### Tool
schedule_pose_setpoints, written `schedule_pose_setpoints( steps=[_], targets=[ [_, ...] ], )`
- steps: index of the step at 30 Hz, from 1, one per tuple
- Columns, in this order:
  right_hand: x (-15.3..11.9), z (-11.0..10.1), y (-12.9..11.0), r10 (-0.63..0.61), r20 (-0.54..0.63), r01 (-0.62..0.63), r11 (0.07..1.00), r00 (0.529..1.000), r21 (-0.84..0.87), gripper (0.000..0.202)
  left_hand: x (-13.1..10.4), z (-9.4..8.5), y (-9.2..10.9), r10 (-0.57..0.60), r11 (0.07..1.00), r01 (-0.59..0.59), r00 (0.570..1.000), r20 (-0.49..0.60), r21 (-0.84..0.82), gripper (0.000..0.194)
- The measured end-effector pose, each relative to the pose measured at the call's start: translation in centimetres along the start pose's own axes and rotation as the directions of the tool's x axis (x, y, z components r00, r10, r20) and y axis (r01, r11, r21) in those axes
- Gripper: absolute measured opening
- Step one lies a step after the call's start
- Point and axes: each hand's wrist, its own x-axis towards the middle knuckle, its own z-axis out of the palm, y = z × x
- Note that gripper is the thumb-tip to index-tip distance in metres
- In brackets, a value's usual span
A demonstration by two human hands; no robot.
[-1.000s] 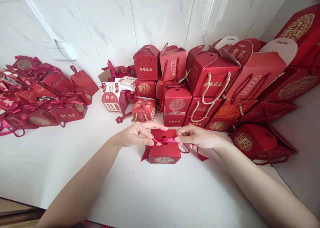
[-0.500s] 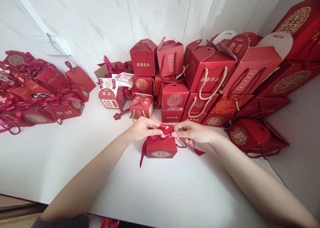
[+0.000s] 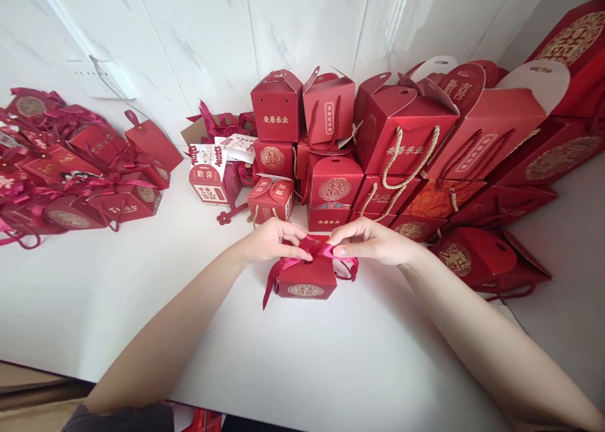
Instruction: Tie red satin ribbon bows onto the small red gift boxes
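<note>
A small red box (image 3: pixel 307 279) with a gold round emblem stands on the white table (image 3: pixel 283 350) between my hands. Dark pink ribbon (image 3: pixel 278 272) crosses its top, with one tail hanging down the left side. My left hand (image 3: pixel 276 241) pinches a ribbon loop above the box's top. On the right, my right hand (image 3: pixel 366 241) grips another ribbon loop between thumb and fingers. The two loops meet at the middle of the box top. A cord handle and a ribbon end show at the box's right side.
Stacked red gift boxes (image 3: pixel 407 135) stand behind and to the right, close to my right hand. Small boxes (image 3: pixel 271 198) sit just behind my left hand. Many ribboned boxes (image 3: pixel 70 167) are piled at the left. A tiled wall (image 3: pixel 302 28) rises behind.
My right hand has drawn slightly up and right, and a ribbon loop now shows at its fingertips. The ribbon tail on the right has pulled in closer to the box.
</note>
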Motion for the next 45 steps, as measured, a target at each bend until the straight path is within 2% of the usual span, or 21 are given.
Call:
schedule_pose_setpoints(
  steps=[4,8,12,14,16,18,21,23,26,31,34,37,40,45],
  targets=[
    [1.0,1.1,-0.1,-0.073,-0.034,0.074,0.997,0.997,0.027,0.025,0.0,0.1,0.2,0.001,1.0,-0.001,1.0,0.013,0.001,0.026],
    [1.4,2.4,-0.5,-0.07,-0.067,0.076,0.993,0.995,0.09,0.027,-0.2,0.1,-0.2,0.005,0.999,-0.005,1.0,0.01,-0.042,0.022],
    [0.9,3.0,-1.5,0.025,-0.066,-0.02,0.997,0.998,0.072,0.026,-0.3,0.0,-0.5,0.049,0.999,-0.049,0.999,0.006,0.003,0.017],
    [0.4,3.0,-2.0,0.092,-0.037,-0.092,0.996,0.995,0.009,0.033,-0.3,0.1,-0.5,0.057,0.998,-0.057,0.998,-0.008,0.005,0.017],
    [0.1,3.0,-2.3,0.161,-0.014,-0.161,0.982,0.987,-0.1,0.043,-0.3,0.2,-0.3,0.042,0.999,-0.042,0.999,-0.025,-0.022,0.019],
    [0.0,2.9,-2.3,0.23,0.006,-0.226,0.959,0.973,-0.173,0.045,-0.4,0.2,-0.3,0.025,0.998,-0.027,0.999,-0.038,-0.065,0.02],
    [0.1,2.0,-1.8,0.283,0.034,-0.274,0.947,0.958,-0.166,0.04,-0.5,0.0,-0.5,0.03,0.99,-0.037,0.998,-0.051,-0.14,0.019],
    [0.4,1.0,-1.0,0.247,0.003,-0.243,0.958,0.969,-0.149,0.04,-0.7,-0.3,-0.8,0.053,0.986,-0.06,0.997,-0.052,-0.154,0.018],
    [0.9,-0.3,0.2,0.208,-0.022,-0.209,0.975,0.978,-0.073,0.042,-0.8,-0.6,-0.9,0.062,0.994,-0.065,0.997,-0.047,-0.085,0.019],
    [1.1,-1.1,1.2,0.292,0.13,-0.299,0.954,0.948,0.039,0.035,-0.8,-0.7,-0.5,0.043,0.998,-0.042,0.999,-0.027,0.038,0.019],
    [0.8,-1.0,0.8,0.275,0.218,-0.305,0.945,0.936,0.115,0.029,-0.7,-0.7,-0.3,0.036,0.997,-0.035,0.999,-0.014,0.065,0.018],
    [0.8,-0.5,0.3,0.184,0.213,-0.222,0.96,0.96,0.17,0.03,-0.5,-0.8,0.0,0.022,0.996,-0.022,1.0,0.001,0.082,0.021],
    [1.1,0.2,0.0,0.133,0.171,-0.155,0.981,0.976,0.119,0.038,-0.4,-0.8,0.2,0.022,0.997,-0.024,1.0,0.019,0.078,0.023],
    [1.4,1.8,-0.4,0.121,0.13,-0.121,0.993,0.984,-0.01,0.045,-0.4,-0.8,0.4,0.001,0.997,-0.004,0.999,0.032,0.082,0.023]
  ],
)
